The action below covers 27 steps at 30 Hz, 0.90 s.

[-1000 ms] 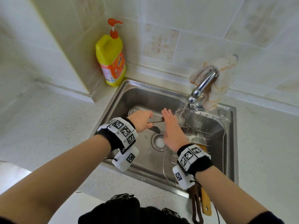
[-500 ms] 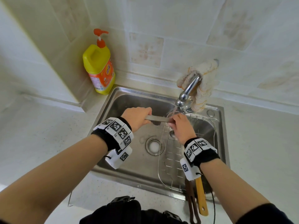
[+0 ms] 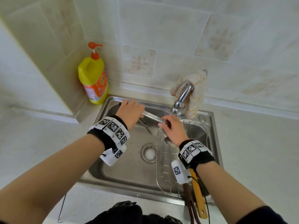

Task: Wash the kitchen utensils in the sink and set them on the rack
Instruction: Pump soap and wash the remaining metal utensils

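**Tongs under the tap, both hands on**

Your left hand (image 3: 131,112) grips the far-left end of the flat, shiny steel tongs (image 3: 152,117). Your right hand (image 3: 174,130) curls round the near-right end. They're over the brushed stainless sink (image 3: 129,172), at the wire rack (image 3: 163,172), just below the chrome faucet (image 3: 182,97) with its nubby cloth (image 3: 196,92). A second ago your right hand was flat. Your left has slid toward the far-left corner.
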### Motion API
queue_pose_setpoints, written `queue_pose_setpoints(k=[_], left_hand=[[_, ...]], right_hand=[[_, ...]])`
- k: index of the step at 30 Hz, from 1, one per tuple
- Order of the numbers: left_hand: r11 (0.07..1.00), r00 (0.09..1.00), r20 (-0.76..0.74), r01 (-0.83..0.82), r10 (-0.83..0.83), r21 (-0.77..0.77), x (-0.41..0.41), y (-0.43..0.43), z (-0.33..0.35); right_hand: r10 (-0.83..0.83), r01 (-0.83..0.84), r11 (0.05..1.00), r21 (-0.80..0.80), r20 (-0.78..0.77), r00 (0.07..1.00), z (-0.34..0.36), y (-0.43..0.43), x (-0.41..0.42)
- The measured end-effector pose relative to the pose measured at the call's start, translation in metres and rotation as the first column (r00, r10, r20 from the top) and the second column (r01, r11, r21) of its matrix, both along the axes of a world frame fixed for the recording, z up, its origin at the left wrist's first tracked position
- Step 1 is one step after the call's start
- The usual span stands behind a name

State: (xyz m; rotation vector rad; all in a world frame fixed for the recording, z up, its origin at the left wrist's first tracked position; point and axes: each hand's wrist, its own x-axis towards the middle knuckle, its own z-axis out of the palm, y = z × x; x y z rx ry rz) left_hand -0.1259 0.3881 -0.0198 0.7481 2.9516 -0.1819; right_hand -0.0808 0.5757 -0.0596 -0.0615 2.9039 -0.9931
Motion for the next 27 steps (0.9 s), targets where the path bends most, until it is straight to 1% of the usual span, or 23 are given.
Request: queue_pose_setpoints(k=[6,11,14,16,17,20,21,22,23,25,26,27], left_hand=[[1.000,0.991,0.136,-0.016,0.013,0.020,0.000,-0.001,-0.015],[0.990,0.949,0.293,-0.136,0.117,0.042,0.004,-0.012,-0.029],[0.973,0.905,0.374,-0.228,0.202,0.025,0.011,-0.018,-0.035],[0.970,0.900,0.379,-0.243,0.215,0.026,0.018,-0.016,-0.039],[0.970,0.909,0.368,-0.234,0.197,0.058,0.022,-0.013,-0.041],[0.946,0.947,0.296,-0.205,0.126,0.251,0.033,-0.001,-0.045],[0.936,0.952,0.275,-0.212,0.133,0.281,0.035,-0.001,-0.044],[0.931,0.951,0.265,-0.236,0.161,0.278,0.036,-0.007,-0.044],[0.932,0.943,0.264,-0.270,0.204,0.241,0.036,-0.015,-0.045],[0.931,0.914,0.248,-0.353,0.321,0.095,0.038,-0.036,-0.047],[0.925,0.902,0.241,-0.379,0.358,0.044,0.040,-0.043,-0.048],[0.920,0.895,0.249,-0.391,0.371,0.035,0.044,-0.043,-0.047]], right_hand=[[0.000,0.006,0.999,-0.043,0.154,0.988,-0.002,0.006,0.000],[0.006,-0.007,1.000,0.003,0.171,0.985,-0.007,-0.007,-0.011],[0.076,-0.083,0.996,0.039,0.163,0.984,-0.009,-0.022,-0.016],[0.127,-0.144,0.983,0.111,0.147,0.981,-0.009,-0.034,-0.019],[0.154,-0.172,0.975,0.138,0.133,0.979,-0.010,-0.041,-0.020],[0.210,-0.225,0.963,0.148,0.113,0.971,-0.010,-0.053,-0.021],[0.217,-0.231,0.963,0.138,0.112,0.970,-0.009,-0.054,-0.022],[0.219,-0.233,0.964,0.129,0.110,0.969,-0.010,-0.052,-0.024],[0.214,-0.227,0.965,0.129,0.109,0.971,-0.009,-0.049,-0.026],[0.213,-0.230,0.962,0.150,0.118,0.970,-0.008,-0.045,-0.030],[0.223,-0.243,0.955,0.172,0.129,0.966,-0.006,-0.046,-0.031],[0.242,-0.266,0.944,0.197,0.139,0.960,-0.003,-0.049,-0.031]])
